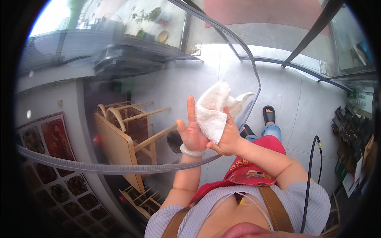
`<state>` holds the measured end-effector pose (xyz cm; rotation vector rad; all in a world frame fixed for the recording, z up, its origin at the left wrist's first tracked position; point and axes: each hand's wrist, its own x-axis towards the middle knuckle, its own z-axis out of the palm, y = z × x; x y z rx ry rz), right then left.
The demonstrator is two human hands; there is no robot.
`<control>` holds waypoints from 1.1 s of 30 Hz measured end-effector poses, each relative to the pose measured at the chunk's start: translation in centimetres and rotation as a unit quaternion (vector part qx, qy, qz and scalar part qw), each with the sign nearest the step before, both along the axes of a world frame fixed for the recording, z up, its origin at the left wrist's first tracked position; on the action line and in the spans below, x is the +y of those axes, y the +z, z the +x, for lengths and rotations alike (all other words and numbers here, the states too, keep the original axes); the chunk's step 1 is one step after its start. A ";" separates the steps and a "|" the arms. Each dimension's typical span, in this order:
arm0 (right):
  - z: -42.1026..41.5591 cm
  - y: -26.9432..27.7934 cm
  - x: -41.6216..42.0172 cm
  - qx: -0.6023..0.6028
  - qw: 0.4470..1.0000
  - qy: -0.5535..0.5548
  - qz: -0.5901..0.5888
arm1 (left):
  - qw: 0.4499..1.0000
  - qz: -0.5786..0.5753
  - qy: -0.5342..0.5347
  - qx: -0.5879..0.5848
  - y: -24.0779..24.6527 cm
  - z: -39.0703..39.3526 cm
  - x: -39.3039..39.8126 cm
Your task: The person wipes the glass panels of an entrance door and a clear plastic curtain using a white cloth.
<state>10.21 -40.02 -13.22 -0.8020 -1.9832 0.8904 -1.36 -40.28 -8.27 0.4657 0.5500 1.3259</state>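
Note:
A white terry cloth [212,114] is in my right hand [227,135], whose fingers close around its right side and lower corner. My left hand [193,134] lies palm up against it, with thumb and index finger spread and a pale bangle on the wrist. The cloth covers the other fingers of my left hand. A large transparent panel with a ribbed grey edge strip [119,169] spreads around the hands; whether the cloth touches it, I cannot tell.
Left, a wooden table [116,142] and a wooden chair [141,205] stand along a wall with a food-picture poster [56,139]. A black cable [310,172] hangs at right, near dark stacked items [346,128]. Dark-framed glass [309,34] is ahead.

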 end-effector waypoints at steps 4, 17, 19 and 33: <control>0.2 0.1 -0.5 0.065 0.997 0.019 -0.045 | 0.995 -0.036 0.027 0.085 0.8 0.6 -0.5; -3.3 -4.0 -2.8 0.113 0.991 -0.002 -0.070 | 0.994 0.003 0.050 0.100 -0.6 -3.0 -2.5; -3.4 -11.7 -7.2 0.106 0.958 0.029 -0.264 | 0.993 0.020 0.010 0.118 -0.8 -3.5 -2.7; 6.1 -11.3 -3.6 0.281 0.658 0.012 -0.699 | 0.758 -0.425 0.104 0.483 -9.1 -20.6 -11.8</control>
